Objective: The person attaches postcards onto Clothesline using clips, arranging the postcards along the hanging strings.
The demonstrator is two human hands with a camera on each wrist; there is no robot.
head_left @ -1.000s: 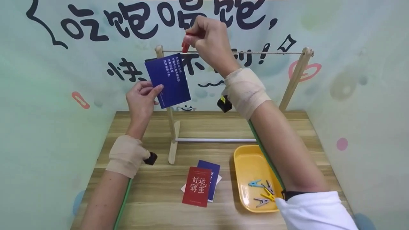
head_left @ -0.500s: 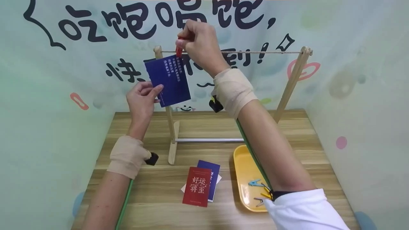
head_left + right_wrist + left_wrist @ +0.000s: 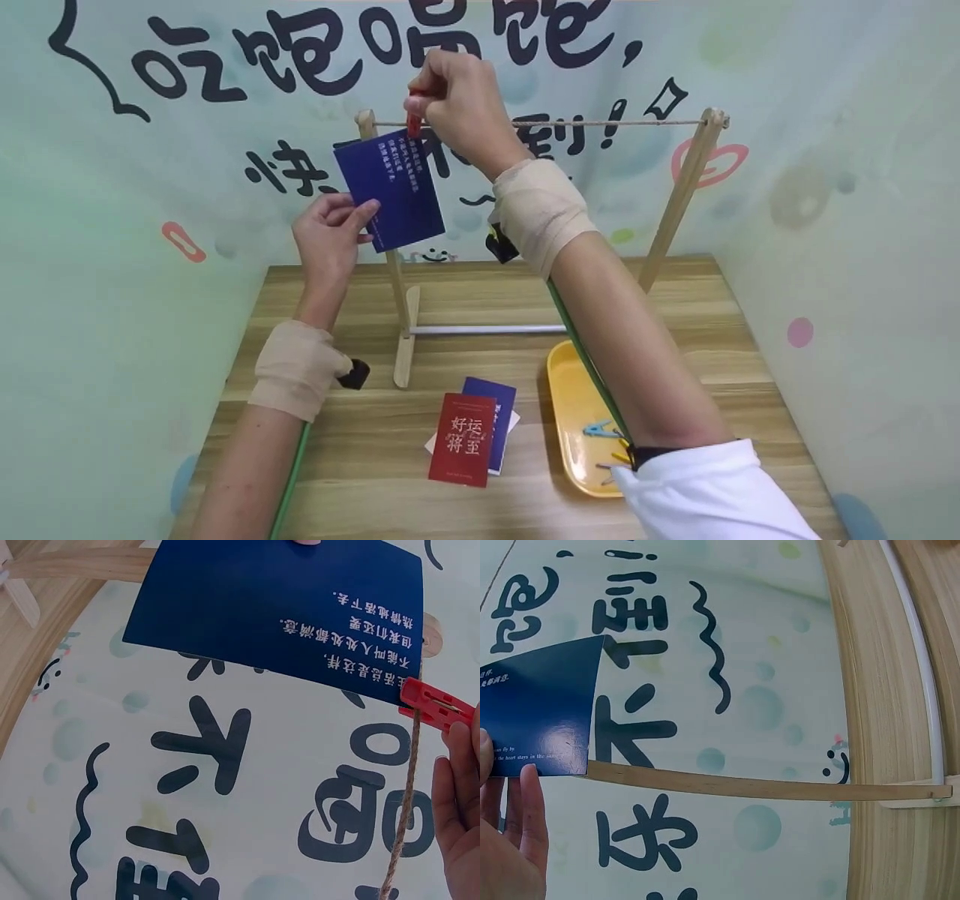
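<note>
A dark blue card (image 3: 390,199) with white lettering is pinched at its lower left by my left hand (image 3: 328,232), thumb in front and fingers behind. It is held tilted at the left end of a thin rope (image 3: 607,122). My right hand (image 3: 461,101) pinches a red clothespin (image 3: 413,124) at the card's top edge. In the right wrist view, the tips of the clothespin (image 3: 431,701) overlap the card's corner, right where the twine (image 3: 405,810) runs. The left wrist view shows the card's lower corner (image 3: 547,720) above my fingers.
The rope spans two wooden posts (image 3: 682,199) with a white bar (image 3: 487,329) low between them. On the table lie a red card (image 3: 461,450) and another blue card (image 3: 501,397), overlapping. A yellow tray (image 3: 556,409) with several clothespins stands at right, partly behind my right arm.
My right hand has moved left and slightly down with the red clothespin, from above the rope to the card's top edge. The left hand and card have stayed nearly still.
</note>
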